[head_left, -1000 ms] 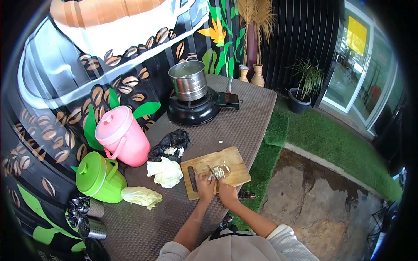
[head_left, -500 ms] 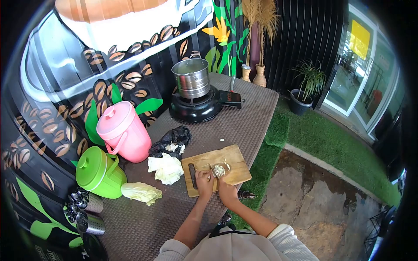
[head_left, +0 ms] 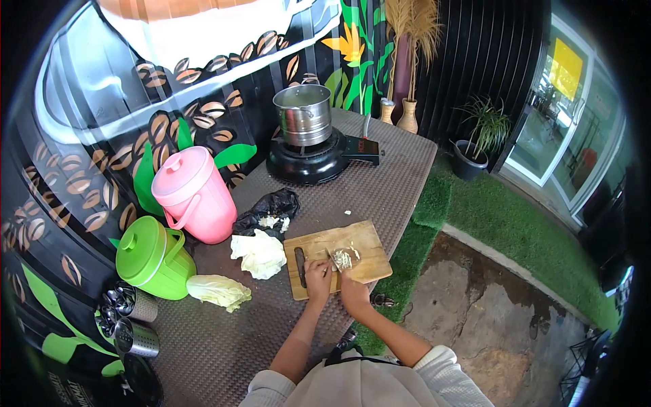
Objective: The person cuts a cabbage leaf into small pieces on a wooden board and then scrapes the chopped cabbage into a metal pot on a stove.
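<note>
A wooden cutting board (head_left: pixel 319 243) with a dark handle slot lies near the table's front edge. On it, small pale chopped pieces (head_left: pixel 344 258) are gathered beside a knife (head_left: pixel 331 257), of which only a bit of blade shows. My right hand (head_left: pixel 353 292) is closed round the knife's handle, which its fingers cover. Close beside it, my left hand (head_left: pixel 317 277) rests on the board with bent fingers pressed down near the blade; what they hold is hidden. Left of the board are pale cabbage leaves (head_left: pixel 259 254) and a longer cabbage piece (head_left: pixel 218 292).
A black plastic bag (head_left: pixel 268 207) lies behind the leaves. Pink (head_left: pixel 196 197) and green (head_left: pixel 154 261) lidded containers stand at left, near metal utensil holders (head_left: pixel 135 338). Further back, a steel pot (head_left: pixel 302 117) sits on a black portable stove (head_left: pixel 308 163). The table edge (head_left: pixel 413 203) runs along the right.
The camera view has shifted slightly. Both hands stay at the board in nearly the same pose, with only a small movement around the knife.
</note>
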The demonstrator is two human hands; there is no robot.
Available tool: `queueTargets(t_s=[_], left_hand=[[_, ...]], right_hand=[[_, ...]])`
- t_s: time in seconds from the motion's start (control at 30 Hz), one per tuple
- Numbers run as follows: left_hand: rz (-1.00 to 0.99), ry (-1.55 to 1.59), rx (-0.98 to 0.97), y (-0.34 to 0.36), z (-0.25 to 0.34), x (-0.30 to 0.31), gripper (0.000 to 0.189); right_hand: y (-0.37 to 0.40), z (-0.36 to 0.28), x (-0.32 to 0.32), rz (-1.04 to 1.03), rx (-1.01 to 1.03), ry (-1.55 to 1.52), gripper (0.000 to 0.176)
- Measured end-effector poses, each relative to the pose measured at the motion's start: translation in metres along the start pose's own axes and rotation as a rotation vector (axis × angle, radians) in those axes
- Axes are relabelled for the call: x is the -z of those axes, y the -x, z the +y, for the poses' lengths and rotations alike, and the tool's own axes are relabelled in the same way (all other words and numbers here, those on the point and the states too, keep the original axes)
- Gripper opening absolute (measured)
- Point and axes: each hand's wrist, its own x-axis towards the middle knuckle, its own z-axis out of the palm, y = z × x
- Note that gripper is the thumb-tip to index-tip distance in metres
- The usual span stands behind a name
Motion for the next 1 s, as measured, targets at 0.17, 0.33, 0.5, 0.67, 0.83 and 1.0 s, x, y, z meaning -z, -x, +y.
queueTargets(t_s=[0.17, 0.33, 0.5, 0.67, 0.83, 1.0], left_hand=[[-0.002, -0.001, 0.014, 0.001, -0.006, -0.003, 0.013], [-0.001, 0.0, 0.025, -0.001, 0.0, -0.001, 0.012], [-0.003, -0.001, 0.021, 0.001, 0.001, 0.001, 0.012], [0.007, 0.033, 0.068, 0.001, 0.001, 0.001, 0.009], [0.027, 0.035, 0.044, -0.001, -0.003, -0.001, 0.008], [0.023, 0.026, 0.018, -0.001, -0.005, 0.0, 0.009]], right_hand=[[-0.019, 0.003, 0.009, 0.045, 0.09, -0.053, 0.017], [0.011, -0.01, 0.011, 0.047, -0.085, -0.027, 0.015], [-0.006, -0.009, -0.003, 0.038, -0.023, -0.006, 0.014], [-0.018, 0.004, 0.007, 0.027, 0.069, -0.081, 0.017], [0.014, -0.009, 0.011, 0.017, -0.025, -0.043, 0.015], [-0.014, -0.007, -0.001, -0.005, -0.014, -0.068, 0.015]])
